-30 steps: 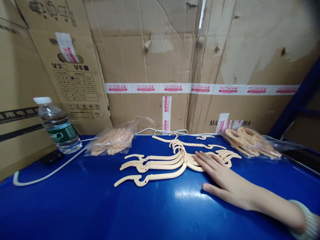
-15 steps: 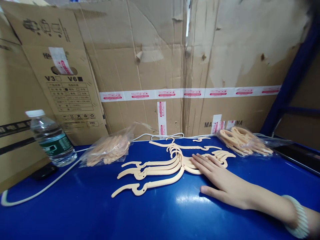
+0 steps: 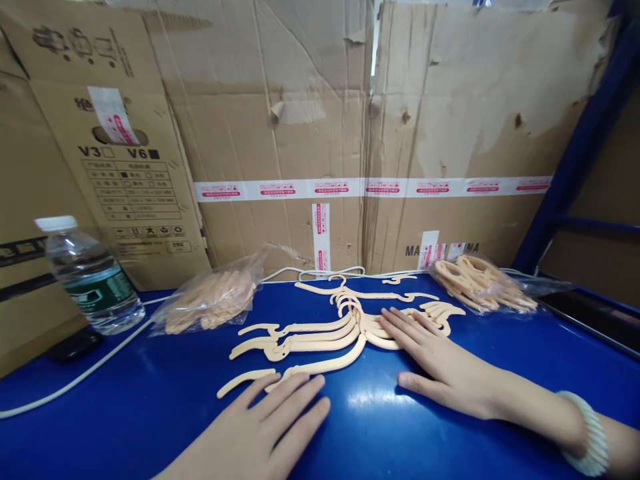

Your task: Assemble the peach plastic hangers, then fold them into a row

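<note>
Several beige folding clothes hangers [image 3: 325,340] lie overlapped on the blue tabletop, their hooks bunched in the middle. My right hand [image 3: 440,357], wearing a pale bangle, rests flat with fingers spread over the right arms of the hangers and hides part of them. My left hand [image 3: 270,427] is at the bottom, fingers stretched out, over the left end of the nearest hanger; whether it touches the hanger I cannot tell. Behind the stack lies another hanger [image 3: 320,289], with a small loose beige piece [image 3: 400,279] beyond it.
A clear bag of beige hangers [image 3: 210,300] sits at left, another bag [image 3: 483,283] at right. A water bottle [image 3: 95,287] stands far left beside a black object [image 3: 75,345] and a white cable [image 3: 95,373]. A dark phone-like slab [image 3: 595,320] lies right. Cardboard [image 3: 280,147] walls the back.
My left hand has come into view from the bottom, reaching over the nearest hanger's left end. My right hand stays on the hangers. The view has shifted slightly.
</note>
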